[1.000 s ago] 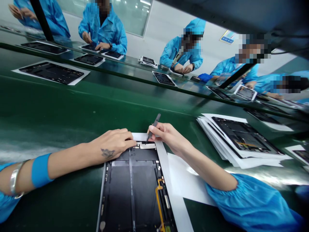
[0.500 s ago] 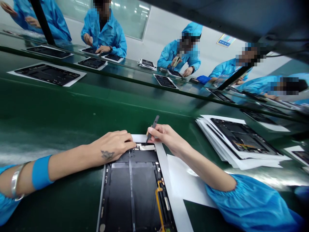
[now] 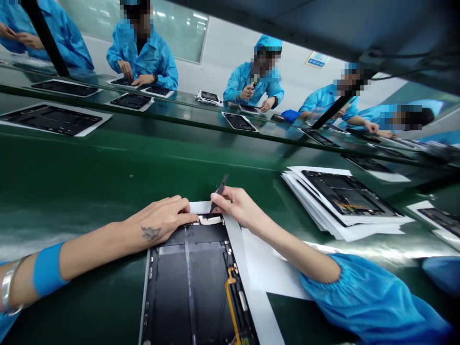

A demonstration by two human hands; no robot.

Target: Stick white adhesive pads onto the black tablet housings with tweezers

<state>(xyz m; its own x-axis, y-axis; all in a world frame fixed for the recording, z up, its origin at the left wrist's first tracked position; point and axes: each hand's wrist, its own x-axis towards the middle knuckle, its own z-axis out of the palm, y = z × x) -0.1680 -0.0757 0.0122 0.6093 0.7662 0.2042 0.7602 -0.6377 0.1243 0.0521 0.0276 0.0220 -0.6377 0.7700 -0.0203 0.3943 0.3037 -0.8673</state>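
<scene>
An opened tablet (image 3: 208, 278) with dark battery cells and an orange flex cable lies on white paper in front of me. At its far left corner, my left hand (image 3: 163, 220) bends its fingers over the edge, with the thumb pressed near the small connectors. My right hand (image 3: 233, 203) pinches black tweezers (image 3: 219, 191), tilted with the tips pointing down. Those tips meet or sit just above a white strip (image 3: 212, 221) along the tablet's far edge; exact contact cannot be made out. The strip looks slightly curved.
A stack of opened tablets (image 3: 348, 191) interleaved with paper stands at the right. More tablets lie along the green bench (image 3: 143, 163), one at the far left (image 3: 50, 119). Co-workers in blue sit opposite. A dark shelf (image 3: 305, 24) hangs overhead.
The view has shifted slightly, so most things appear further left. The tweezers have tilted more, and the white strip, flat before, now looks bowed. My left hand stays at the tablet's corner.
</scene>
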